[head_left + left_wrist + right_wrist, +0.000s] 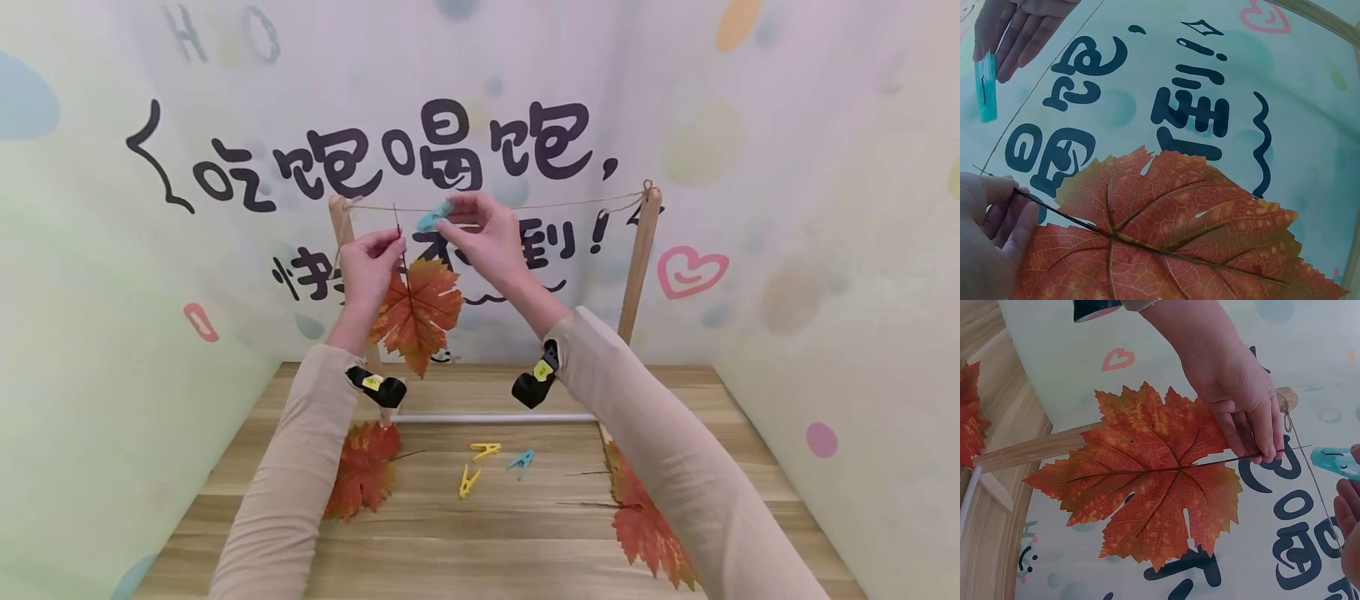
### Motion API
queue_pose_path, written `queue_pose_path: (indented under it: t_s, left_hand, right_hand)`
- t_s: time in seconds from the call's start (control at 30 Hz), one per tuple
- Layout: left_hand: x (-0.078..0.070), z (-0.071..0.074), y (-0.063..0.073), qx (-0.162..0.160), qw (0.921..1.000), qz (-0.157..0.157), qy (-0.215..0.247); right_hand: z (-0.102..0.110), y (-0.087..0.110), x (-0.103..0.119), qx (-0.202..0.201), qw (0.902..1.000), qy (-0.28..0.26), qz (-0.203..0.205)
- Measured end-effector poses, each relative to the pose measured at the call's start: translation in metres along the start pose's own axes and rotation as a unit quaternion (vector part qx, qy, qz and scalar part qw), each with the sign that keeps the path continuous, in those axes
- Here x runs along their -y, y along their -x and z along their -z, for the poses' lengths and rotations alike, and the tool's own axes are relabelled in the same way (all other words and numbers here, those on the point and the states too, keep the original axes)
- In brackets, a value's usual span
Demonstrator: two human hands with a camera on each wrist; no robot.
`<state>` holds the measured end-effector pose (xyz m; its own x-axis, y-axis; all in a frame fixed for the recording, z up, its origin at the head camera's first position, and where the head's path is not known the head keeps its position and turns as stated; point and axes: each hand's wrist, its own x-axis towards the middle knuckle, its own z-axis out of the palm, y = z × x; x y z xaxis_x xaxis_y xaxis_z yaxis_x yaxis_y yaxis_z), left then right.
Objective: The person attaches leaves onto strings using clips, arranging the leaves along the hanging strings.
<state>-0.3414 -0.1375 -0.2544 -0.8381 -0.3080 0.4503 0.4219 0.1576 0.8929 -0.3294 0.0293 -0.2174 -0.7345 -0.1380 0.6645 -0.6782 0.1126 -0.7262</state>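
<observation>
My left hand (371, 265) pinches the thin dark stem of an orange-red maple leaf (420, 310). The leaf hangs below the fingers, and its stem tip reaches up to a thin string (555, 205). Just right of the stem, my right hand (487, 237) holds a blue clothespin (435, 217) between thumb and fingers, close to the string. In the left wrist view the leaf (1166, 231) fills the lower part, with the clothespin (986, 87) at the upper left. The right wrist view shows the clothespin (1334, 461) near the stem's tip, apart from it.
Wooden posts (641, 258) hold the string's ends, with a white bar (495, 418) low between them. On the wooden table (480, 542) lie yellow clothespins (467, 482), a blue clothespin (521, 462), and more red leaves (363, 471) at left and right (648, 529).
</observation>
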Motion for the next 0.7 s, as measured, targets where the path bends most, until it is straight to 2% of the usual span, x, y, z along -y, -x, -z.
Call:
queue_pose_path:
  t_s: [0.27,0.4,0.47,0.6,0.7]
  left_hand:
    - [-0.004,-0.003,0.0,-0.002,1.0,0.007,0.005]
    - [-0.003,-0.004,0.0,-0.007,0.9999,0.005,0.011]
    - [-0.002,-0.004,0.0,-0.01,0.9999,0.0,0.014]
    - [-0.002,-0.002,0.0,-0.011,0.9999,0.002,0.01]
    - [-0.001,-0.001,-0.002,-0.009,0.9999,0.006,0.008]
  right_hand:
    - [-0.003,-0.01,0.003,-0.011,0.9997,0.019,0.011]
    - [-0.007,-0.018,0.012,-0.01,0.9997,0.023,0.006]
    - [-0.008,-0.016,0.024,-0.012,0.9994,0.033,-0.005]
    - [-0.01,-0.02,0.023,-0.021,0.9984,0.049,-0.017]
    - [-0.013,-0.027,0.008,-0.034,0.9981,0.05,-0.01]
